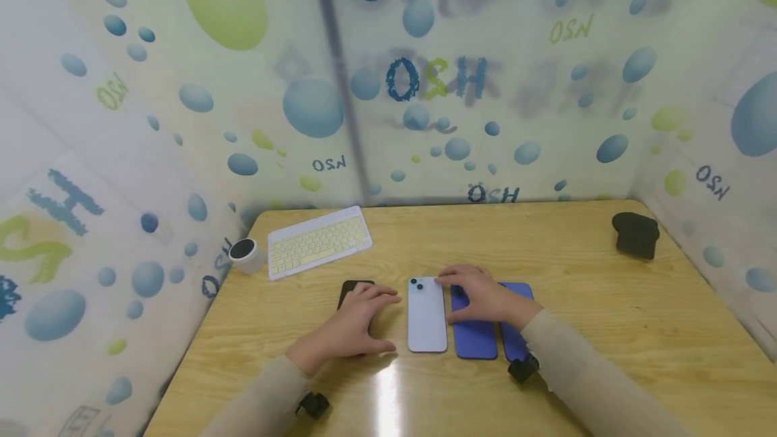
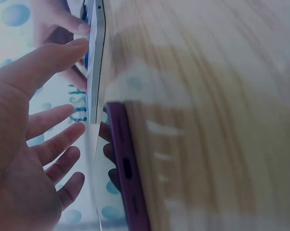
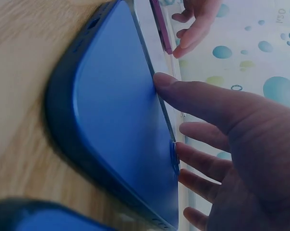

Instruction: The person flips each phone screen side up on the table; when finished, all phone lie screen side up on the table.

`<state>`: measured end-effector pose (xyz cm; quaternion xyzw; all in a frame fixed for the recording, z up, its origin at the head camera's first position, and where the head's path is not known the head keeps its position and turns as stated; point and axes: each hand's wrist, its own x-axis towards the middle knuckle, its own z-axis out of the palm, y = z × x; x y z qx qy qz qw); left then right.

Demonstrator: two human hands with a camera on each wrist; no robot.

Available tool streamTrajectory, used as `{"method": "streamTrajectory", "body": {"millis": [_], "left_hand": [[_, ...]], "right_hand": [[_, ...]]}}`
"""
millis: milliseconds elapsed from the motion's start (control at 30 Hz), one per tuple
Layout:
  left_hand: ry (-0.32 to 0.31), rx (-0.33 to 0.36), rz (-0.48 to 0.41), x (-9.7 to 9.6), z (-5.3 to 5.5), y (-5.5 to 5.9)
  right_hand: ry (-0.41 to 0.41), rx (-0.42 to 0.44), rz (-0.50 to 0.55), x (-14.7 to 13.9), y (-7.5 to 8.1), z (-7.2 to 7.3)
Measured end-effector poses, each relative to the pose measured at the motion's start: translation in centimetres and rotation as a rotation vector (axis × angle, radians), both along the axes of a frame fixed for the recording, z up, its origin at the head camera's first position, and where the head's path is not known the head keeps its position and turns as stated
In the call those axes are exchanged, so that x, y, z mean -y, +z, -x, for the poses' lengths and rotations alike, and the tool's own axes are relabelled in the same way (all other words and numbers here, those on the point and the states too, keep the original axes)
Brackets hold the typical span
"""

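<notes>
A pale phone (image 1: 427,319) with a two-lens camera lies back up on the table, between the two hands. My left hand (image 1: 352,322) hovers over a dark phone (image 1: 347,288), its thumb and fingers spread toward the pale phone's left side. The left wrist view shows the dark phone's purple edge (image 2: 128,166) below that hand. My right hand (image 1: 482,297) reaches over a blue phone (image 1: 475,341), fingertips at the pale phone's upper right corner and thumb by its right edge. Another blue phone (image 1: 513,344) lies further right, partly hidden by the right wrist.
A white keyboard (image 1: 320,243) lies at the back left, beside a small white round container (image 1: 247,256) with a black top. A black object (image 1: 635,236) stands at the back right. Patterned curtains (image 1: 522,86) surround the wooden table (image 1: 583,302).
</notes>
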<state>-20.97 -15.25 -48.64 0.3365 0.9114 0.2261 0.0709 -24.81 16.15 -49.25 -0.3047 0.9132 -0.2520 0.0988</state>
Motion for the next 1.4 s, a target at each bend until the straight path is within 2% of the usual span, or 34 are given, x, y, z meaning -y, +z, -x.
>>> {"method": "streamTrajectory", "body": {"millis": [167,333,733,933,1167,1400], "left_hand": [[0.014,-0.008,0.04,-1.1,0.2,-0.4],[0.014,-0.002,0.051,-2.1,0.2,-0.3],[0.047,-0.013,0.092,-2.8,0.2,-0.5],[0.069,-0.015,0.096,-2.9,0.2,-0.6],[0.078,-0.05,0.123,-2.9,0.1,-0.6],[0.079,-0.061,0.135,-2.8,0.1,-0.5]], "right_hand": [[0.009,-0.007,-0.003,0.1,0.2,0.0],[0.002,-0.02,-0.031,0.5,0.5,0.0],[-0.012,0.004,-0.018,1.2,0.4,0.0],[-0.045,0.024,0.018,1.4,-0.1,0.2],[-0.102,0.07,0.055,1.7,-0.4,0.3],[-0.151,0.07,0.117,1.9,-0.3,0.2]]}}
